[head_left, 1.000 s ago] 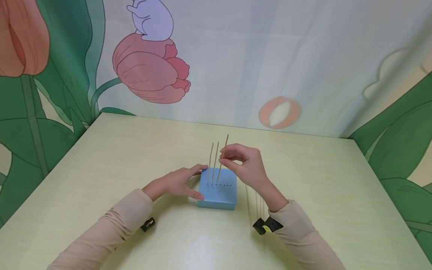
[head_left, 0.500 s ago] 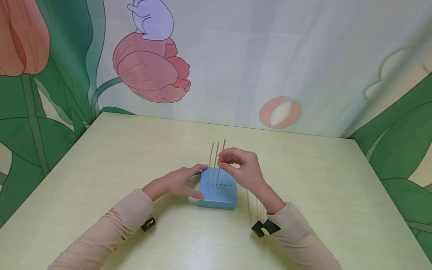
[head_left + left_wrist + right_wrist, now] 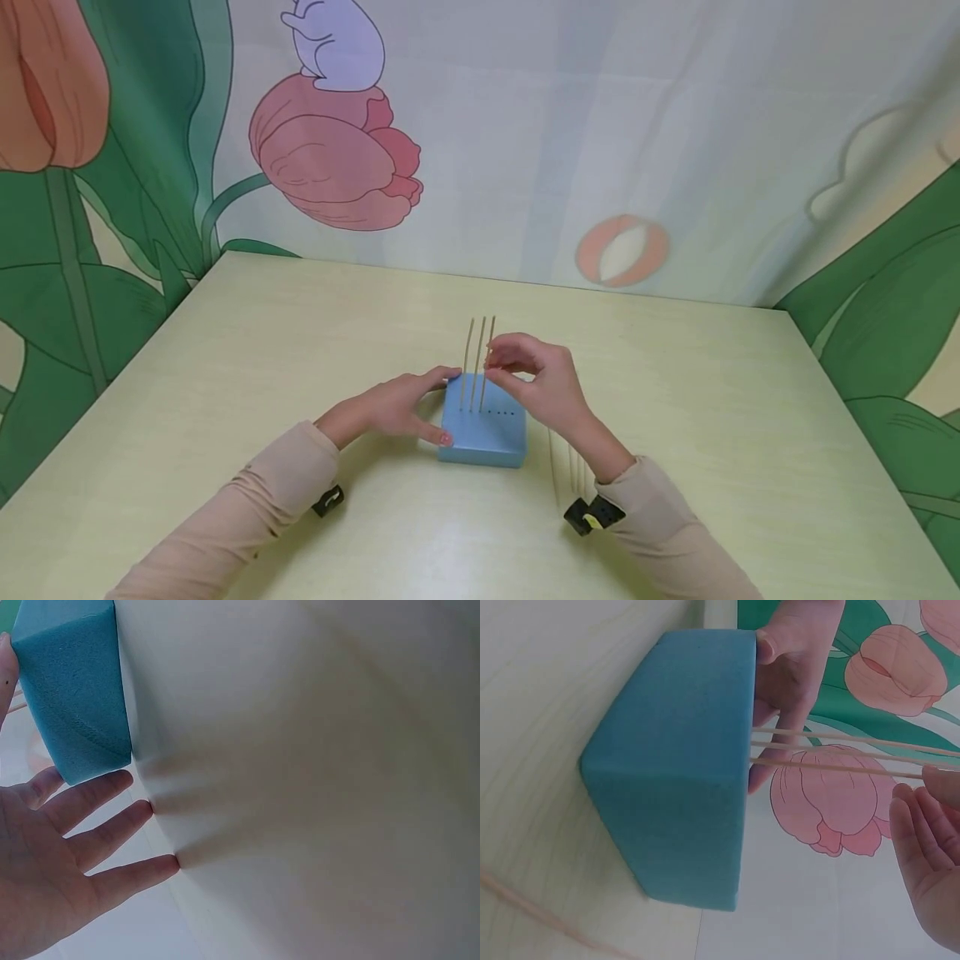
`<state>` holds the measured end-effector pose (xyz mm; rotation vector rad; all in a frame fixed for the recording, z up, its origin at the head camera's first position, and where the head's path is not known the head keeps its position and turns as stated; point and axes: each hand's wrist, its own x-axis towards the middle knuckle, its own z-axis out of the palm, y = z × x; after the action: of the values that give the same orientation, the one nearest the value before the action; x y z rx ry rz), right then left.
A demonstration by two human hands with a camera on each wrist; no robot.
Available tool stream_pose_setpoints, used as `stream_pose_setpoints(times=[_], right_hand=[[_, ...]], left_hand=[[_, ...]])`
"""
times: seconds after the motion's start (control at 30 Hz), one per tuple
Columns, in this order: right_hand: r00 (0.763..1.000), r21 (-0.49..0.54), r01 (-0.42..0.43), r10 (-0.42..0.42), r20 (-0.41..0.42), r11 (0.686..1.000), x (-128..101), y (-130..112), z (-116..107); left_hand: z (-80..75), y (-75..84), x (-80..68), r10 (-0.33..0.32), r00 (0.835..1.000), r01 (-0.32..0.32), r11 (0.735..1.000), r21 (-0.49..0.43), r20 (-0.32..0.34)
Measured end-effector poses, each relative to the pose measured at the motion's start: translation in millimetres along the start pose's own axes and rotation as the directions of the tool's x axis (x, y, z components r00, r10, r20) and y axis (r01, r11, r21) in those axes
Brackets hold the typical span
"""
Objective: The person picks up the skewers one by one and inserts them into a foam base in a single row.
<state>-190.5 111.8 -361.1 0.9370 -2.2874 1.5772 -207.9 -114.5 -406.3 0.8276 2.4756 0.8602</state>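
A blue foam block (image 3: 487, 437) lies on the table with a row of small holes across its top. Two thin wooden sticks (image 3: 467, 354) stand in the leftmost holes. My right hand (image 3: 547, 379) pinches a third stick (image 3: 483, 395) between thumb and fingers, its lower end at the adjoining hole. How deep it sits cannot be told. At the block's left side my left hand (image 3: 397, 406) holds it, thumb at the near corner and fingers at the far one. In the left wrist view, the spread fingers (image 3: 112, 838) reach below the block.
Several loose sticks (image 3: 553, 471) lie on the table (image 3: 360, 533) right of the block, partly under my right forearm. Behind the table hangs a curtain (image 3: 510, 150) printed with flowers. Black straps (image 3: 594, 515) with devices sit at both wrists.
The stick in my right hand has gone from a tilt to nearly upright, its top dropping level with the other two. My right hand has lowered slightly; my left hand keeps its place.
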Motion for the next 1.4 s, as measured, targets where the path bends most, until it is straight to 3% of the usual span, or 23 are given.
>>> stream_pose_setpoints(times=[0.43,0.7,1.0,1.27,1.4], right_hand=[[0.973,-0.038,-0.231,0.231,-0.011,0.972,-20,17,-32],[0.925,-0.042,-0.379,0.379,-0.008,0.924,-32,38,-53],[0.865,-0.02,-0.491,0.491,0.102,0.871,-43,66,-73],[0.82,-0.054,-0.534,0.532,0.212,0.844,-58,87,-93],[0.822,-0.147,-0.496,0.518,0.239,0.856,-66,91,-102]], left_hand=[[2.9,-2.6,-1.2,-0.023,1.0,0.023,1.0,0.007,-0.008],[3.3,-4.0,-2.0,-0.017,1.0,0.017,1.0,0.0,-0.006],[2.9,-3.6,-2.2,-0.019,1.0,0.019,1.0,-0.001,-0.011],[2.8,-1.8,-1.1,-0.014,1.0,0.014,1.0,-0.001,-0.011],[2.3,-1.5,-0.5,-0.012,1.0,0.012,1.0,-0.003,-0.011]])
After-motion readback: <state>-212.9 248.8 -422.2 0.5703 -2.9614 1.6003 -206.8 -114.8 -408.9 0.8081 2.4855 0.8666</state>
